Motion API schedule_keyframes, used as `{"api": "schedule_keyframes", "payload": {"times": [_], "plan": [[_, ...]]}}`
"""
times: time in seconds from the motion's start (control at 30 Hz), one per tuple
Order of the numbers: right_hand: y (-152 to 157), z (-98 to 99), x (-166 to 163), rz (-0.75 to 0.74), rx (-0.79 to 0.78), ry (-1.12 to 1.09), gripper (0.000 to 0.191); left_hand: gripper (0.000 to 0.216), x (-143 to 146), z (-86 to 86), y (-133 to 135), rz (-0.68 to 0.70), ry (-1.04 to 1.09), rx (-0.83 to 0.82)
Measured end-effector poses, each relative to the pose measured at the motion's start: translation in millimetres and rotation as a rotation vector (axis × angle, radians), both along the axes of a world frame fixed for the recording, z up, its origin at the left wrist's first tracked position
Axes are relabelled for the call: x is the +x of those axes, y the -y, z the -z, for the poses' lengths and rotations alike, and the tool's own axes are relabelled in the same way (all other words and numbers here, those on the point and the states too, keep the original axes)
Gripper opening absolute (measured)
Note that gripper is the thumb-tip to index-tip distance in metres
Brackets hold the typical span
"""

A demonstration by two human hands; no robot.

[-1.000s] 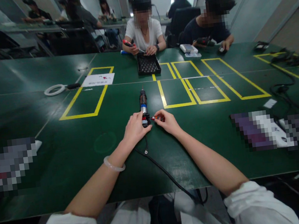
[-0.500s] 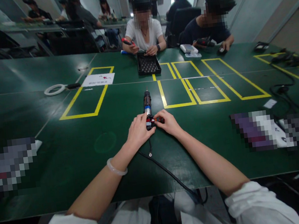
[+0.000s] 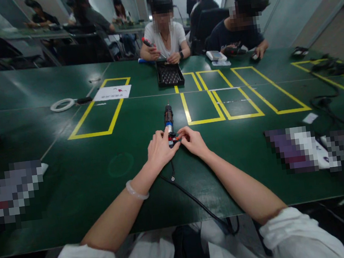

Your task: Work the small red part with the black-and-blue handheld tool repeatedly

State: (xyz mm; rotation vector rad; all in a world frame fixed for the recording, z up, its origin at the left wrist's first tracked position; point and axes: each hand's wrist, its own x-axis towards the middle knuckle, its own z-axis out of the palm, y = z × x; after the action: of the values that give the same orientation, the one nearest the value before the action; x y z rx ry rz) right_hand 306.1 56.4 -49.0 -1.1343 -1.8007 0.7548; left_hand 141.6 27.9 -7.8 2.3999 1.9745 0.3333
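Note:
A slim cylindrical motor assembly (image 3: 168,117) lies on the green table, its thin shaft pointing away from me. It has a dark front, a copper-brown section, a blue band and a silver part, with small red and black parts at the near end. My left hand (image 3: 160,149) is closed around that near end, thumb and fingers on either side. My right hand (image 3: 193,139) pinches at the right side of the near end, where a small orange-red piece (image 3: 177,138) shows at the fingertips; most of it is hidden. A black cable (image 3: 196,198) and a short lead with a ring terminal (image 3: 173,179) trail towards me.
Yellow tape rectangles (image 3: 89,135) mark the table (image 3: 85,215). Across from me, a person works over a black tray (image 3: 171,83); another sits to the right. A white sheet (image 3: 113,92), a white cable coil (image 3: 62,104) and pixelated items (image 3: 296,149) lie around.
My right fingers have shifted slightly at the motor's near end, and less of the orange-red piece shows now. My left hand keeps its hold. At the far left edge, a dark object has come further into view.

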Motion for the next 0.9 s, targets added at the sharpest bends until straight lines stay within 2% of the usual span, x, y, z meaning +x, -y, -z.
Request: {"api": "schedule_keyframes", "payload": {"times": [0.17,0.5,0.67,0.9], "plan": [[0,0.0,0,-0.018,-0.011,-0.026,0.028,0.066,4,-1.6,-4,-0.066,-0.021,-0.002],[0,4.6,-1,-0.132,-0.031,-0.034,0.031,0.063,-10,-4.4,-5,-0.028,-0.072,0.017],[0,4.1,2,-0.155,-0.074,-0.052,0.025,0.066,-38,-8.3,6,-0.007,-0.14,0.008],[1,2.2,4,-0.146,-0.082,-0.013,0.022,0.07,-104,-13.6,35,-0.137,-0.222,-0.055]]}}
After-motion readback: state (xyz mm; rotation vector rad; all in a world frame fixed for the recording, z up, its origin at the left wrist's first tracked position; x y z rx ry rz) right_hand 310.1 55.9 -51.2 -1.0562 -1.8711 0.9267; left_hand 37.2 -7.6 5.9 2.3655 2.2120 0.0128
